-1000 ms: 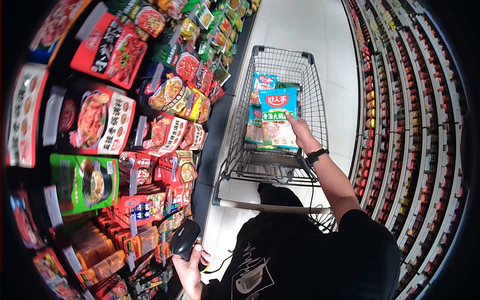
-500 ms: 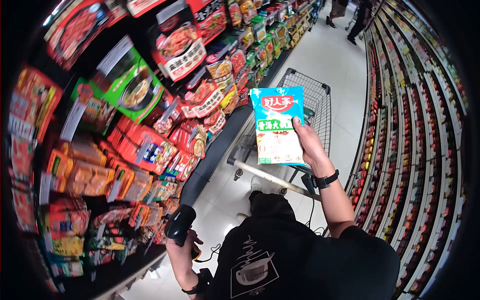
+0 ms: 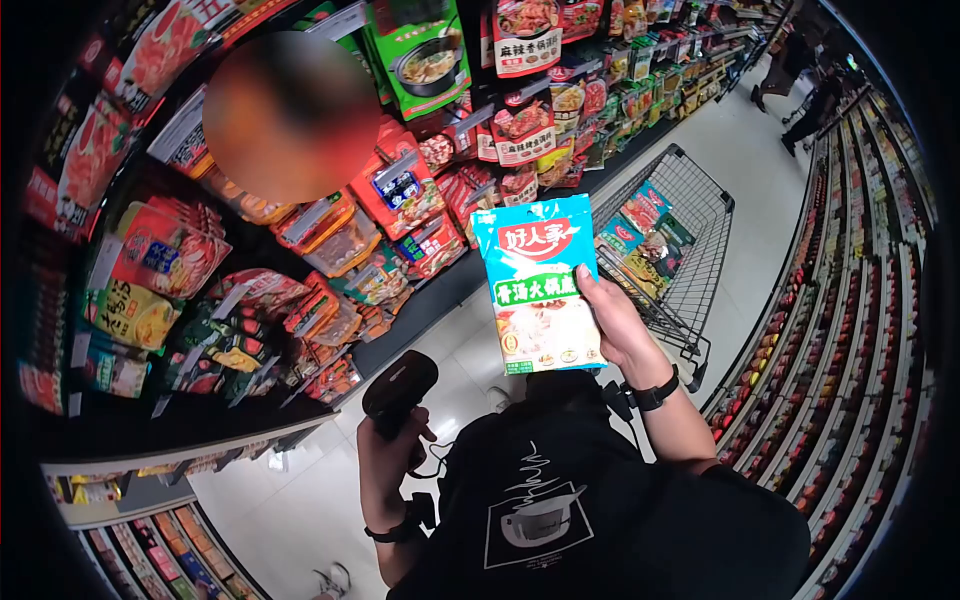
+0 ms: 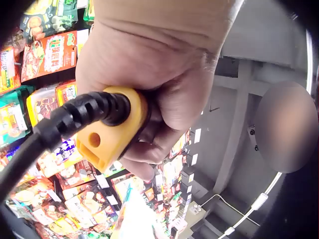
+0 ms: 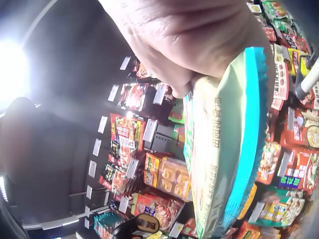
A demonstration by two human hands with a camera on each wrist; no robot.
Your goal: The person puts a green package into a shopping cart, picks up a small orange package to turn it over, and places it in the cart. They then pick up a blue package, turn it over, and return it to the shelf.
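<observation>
My right hand (image 3: 618, 322) grips a blue and white packet (image 3: 545, 290) by its right edge, thumb on the front, printed face up before my chest. In the right wrist view the packet (image 5: 219, 144) hangs from the hand (image 5: 199, 40), seen from its side edge. At lower left, my left hand (image 3: 392, 455) is curled round the handle of a black scanner (image 3: 402, 385). The left wrist view shows that hand (image 4: 154, 74) round the scanner's yellow handle end (image 4: 112, 134), where a black cable (image 4: 70, 117) comes out.
A wire shopping cart (image 3: 690, 300) with several packets in it stands beyond my right hand. Shelves of hanging packets (image 3: 400, 190) line the left side, and rows of jars (image 3: 830, 370) the right. People (image 3: 820, 105) stand far down the aisle.
The right hand has lifted the packet from over the cart towards my body. The view has turned left, so the cart now lies further right. The left hand still holds the scanner.
</observation>
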